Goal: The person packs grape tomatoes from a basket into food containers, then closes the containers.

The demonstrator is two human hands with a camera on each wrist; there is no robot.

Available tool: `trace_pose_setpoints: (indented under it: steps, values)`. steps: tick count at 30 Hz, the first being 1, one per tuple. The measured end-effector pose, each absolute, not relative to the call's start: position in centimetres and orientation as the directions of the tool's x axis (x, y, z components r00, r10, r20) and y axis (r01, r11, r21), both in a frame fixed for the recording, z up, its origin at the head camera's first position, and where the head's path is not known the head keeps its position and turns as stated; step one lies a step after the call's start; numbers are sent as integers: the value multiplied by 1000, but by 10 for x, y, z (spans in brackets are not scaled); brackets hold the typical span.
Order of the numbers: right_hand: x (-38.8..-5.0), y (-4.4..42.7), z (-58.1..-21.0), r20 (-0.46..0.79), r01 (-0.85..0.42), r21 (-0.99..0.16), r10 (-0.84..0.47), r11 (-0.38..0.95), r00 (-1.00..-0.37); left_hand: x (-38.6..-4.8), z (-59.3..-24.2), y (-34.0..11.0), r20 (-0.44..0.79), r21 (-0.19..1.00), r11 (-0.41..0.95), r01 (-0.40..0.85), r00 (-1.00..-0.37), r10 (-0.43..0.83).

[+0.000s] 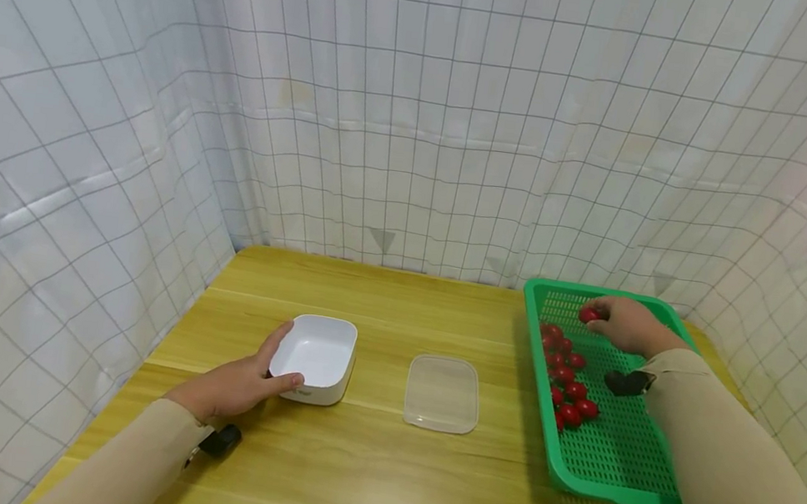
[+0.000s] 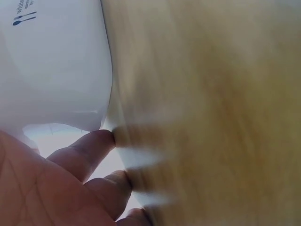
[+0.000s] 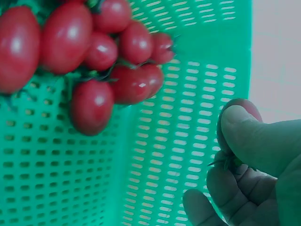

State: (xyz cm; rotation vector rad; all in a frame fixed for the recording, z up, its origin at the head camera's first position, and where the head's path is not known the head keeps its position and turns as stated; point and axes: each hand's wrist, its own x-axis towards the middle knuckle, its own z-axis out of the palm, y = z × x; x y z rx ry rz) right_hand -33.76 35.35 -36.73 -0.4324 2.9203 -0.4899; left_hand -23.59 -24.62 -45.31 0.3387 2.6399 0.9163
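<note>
A square white container (image 1: pixel 315 352) stands on the left part of the table. My left hand (image 1: pixel 239 383) holds it at its left side, thumb at the near wall and fingers around the far left corner. In the left wrist view the container (image 2: pixel 56 66) shows printed spoons, and fingertips (image 2: pixel 101 139) lie beside its base. My right hand (image 1: pixel 629 323) pinches a red tomato (image 1: pixel 590 314) over the far part of the green basket (image 1: pixel 555 464). In the right wrist view thumb and fingers grip that tomato (image 3: pixel 251 109), its green stem end downward. Several tomatoes (image 3: pixel 91 107) lie in the basket.
A translucent square lid (image 1: pixel 442 394) lies on the wooden table (image 1: pixel 345 480) between the container and the basket. White gridded curtains (image 1: pixel 420 119) hang behind the table and at both sides.
</note>
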Motion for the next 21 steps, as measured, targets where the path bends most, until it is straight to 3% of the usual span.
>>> trace_pose_setpoints:
  steps: [10,21]
  values:
    - [-339,329,-340,-15,-292,-417,-327,861,-945,-234,-451,-245,-228,630,767,117,-917,328]
    - [-343,261,-314,3,-348,-423,-382,837,-924,-232,-449,-244,-220,636,762,120,-918,328]
